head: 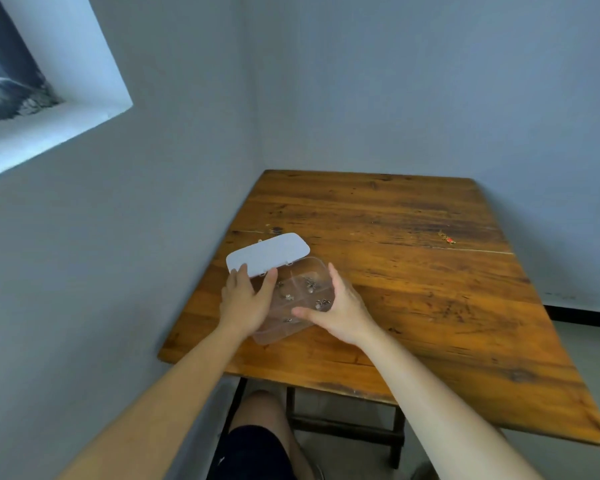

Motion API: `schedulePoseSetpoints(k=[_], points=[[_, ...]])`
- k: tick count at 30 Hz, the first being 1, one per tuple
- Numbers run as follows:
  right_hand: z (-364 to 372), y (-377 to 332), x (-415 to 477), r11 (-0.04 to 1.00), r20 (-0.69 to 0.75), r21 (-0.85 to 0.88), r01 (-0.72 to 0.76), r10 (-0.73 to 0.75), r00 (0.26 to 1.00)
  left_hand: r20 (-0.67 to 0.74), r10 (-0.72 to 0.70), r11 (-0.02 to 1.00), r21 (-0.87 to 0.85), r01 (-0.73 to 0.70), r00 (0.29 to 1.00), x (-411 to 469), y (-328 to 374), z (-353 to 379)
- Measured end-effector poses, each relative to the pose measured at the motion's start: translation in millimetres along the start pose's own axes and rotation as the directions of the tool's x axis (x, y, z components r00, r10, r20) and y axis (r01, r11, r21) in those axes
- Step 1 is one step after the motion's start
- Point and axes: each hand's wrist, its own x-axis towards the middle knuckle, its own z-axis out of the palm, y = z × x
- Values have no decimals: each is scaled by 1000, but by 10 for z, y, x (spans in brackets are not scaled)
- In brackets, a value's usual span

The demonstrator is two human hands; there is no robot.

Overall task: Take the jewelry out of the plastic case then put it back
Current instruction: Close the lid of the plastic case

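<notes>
A clear plastic case point(280, 332) with divided compartments lies on the wooden table point(413, 306) near its left edge. Its white lid point(269, 252) stands open at the far side. Small silvery jewelry pieces point(310, 284) lie in several compartments. My left hand point(246, 299) rests against the case's left side, fingers spread up to the lid's hinge edge. My right hand point(340, 306) cups the case's right side, thumb over the front compartments. A small red and gold jewelry piece point(447, 238) lies on the table far to the right.
The table stands in a room corner, with grey walls close on the left and behind. A window recess point(49, 98) is at upper left. My knee point(260, 420) and the table's dark frame show below the near edge.
</notes>
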Motion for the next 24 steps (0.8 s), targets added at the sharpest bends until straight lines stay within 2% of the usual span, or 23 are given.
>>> schedulePoseSetpoints(k=[3,6,10,15,17,20,24], points=[[-2,82,-41,999,1,18,-41,41,999,-36,-26,997,-74,23,999,42,-27,35],[27,113,-96,998,-20,52,-38,39,999,-73,-135,953,-283,109,988,169,31,-22],[46,115,-105,997,-51,80,-21,25,998,13,-257,838,-495,230,966,453,152,-141],[60,136,-91,997,-73,80,-15,20,997,107,-282,749,-596,289,953,620,223,-259],[77,126,-87,997,-82,72,-18,24,996,56,-243,767,-601,227,969,578,291,-253],[94,120,-87,998,-91,58,-26,31,995,-120,-132,841,-539,47,984,491,360,-222],[99,115,-80,998,-92,46,-31,35,995,-149,-44,808,-587,-53,988,332,381,-234]])
